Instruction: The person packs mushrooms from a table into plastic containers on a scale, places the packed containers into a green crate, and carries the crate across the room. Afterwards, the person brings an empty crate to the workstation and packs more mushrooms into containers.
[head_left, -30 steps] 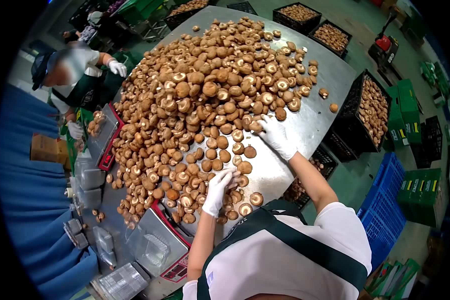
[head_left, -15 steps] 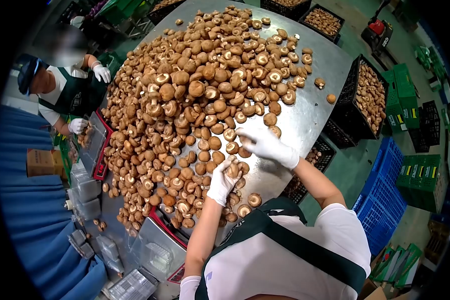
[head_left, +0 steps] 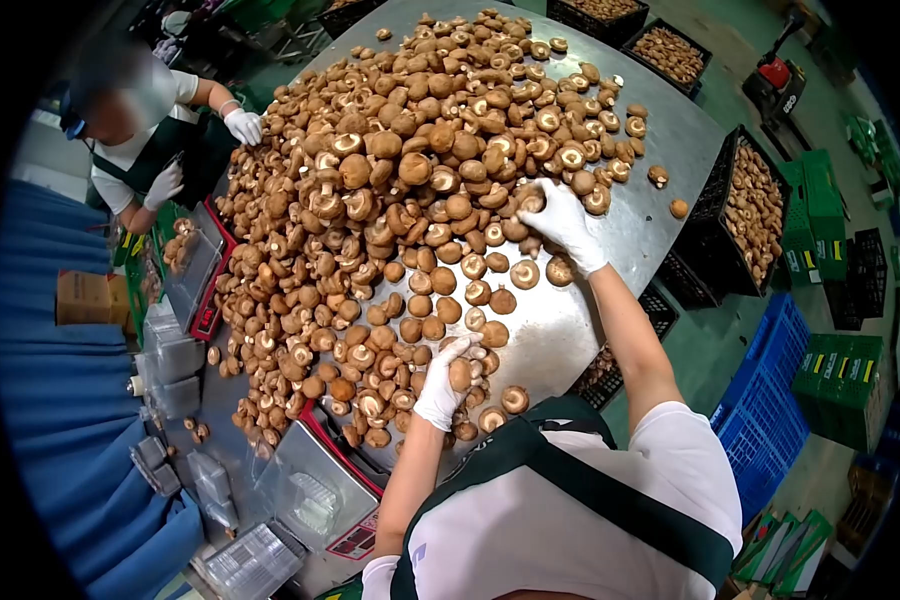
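Across the metal counter [head_left: 660, 225], a large mushroom heap [head_left: 410, 130] spreads from the far end down to the near edge; caps brown, several turned to show pale undersides. Bare metal is exposed on the right side, with 2 loose mushrooms [head_left: 658, 176] lying near its outer edge.

Left hand [head_left: 445, 382], white glove: at the near fringe of the heap, palm partly up. Grip holds 1 brown mushroom [head_left: 460, 375], cap showing between thumb and fingers.

Right hand [head_left: 562, 222], white glove: arm extended, at the right flank of the heap. Thumb and fingers span 1 mushroom [head_left: 530, 203], touching it; grip fairly narrow, cannot tell whether the hold is firm. Scattered caps lie between the 2 hands.

Left of the left hand: red-edged scale [head_left: 355, 545] with an open clear plastic container [head_left: 312, 505] on its plate. Second red-edged scale [head_left: 204, 322] farther off, mushrooms on top, near a co-worker. Co-worker's 2 gloved hands: 1 at the heap's edge [head_left: 243, 126], 1 above the second scale [head_left: 165, 185].

Right of the counter: black crate [head_left: 712, 222] filled with mushrooms; blue crate [head_left: 765, 405] nearer, on the floor side.
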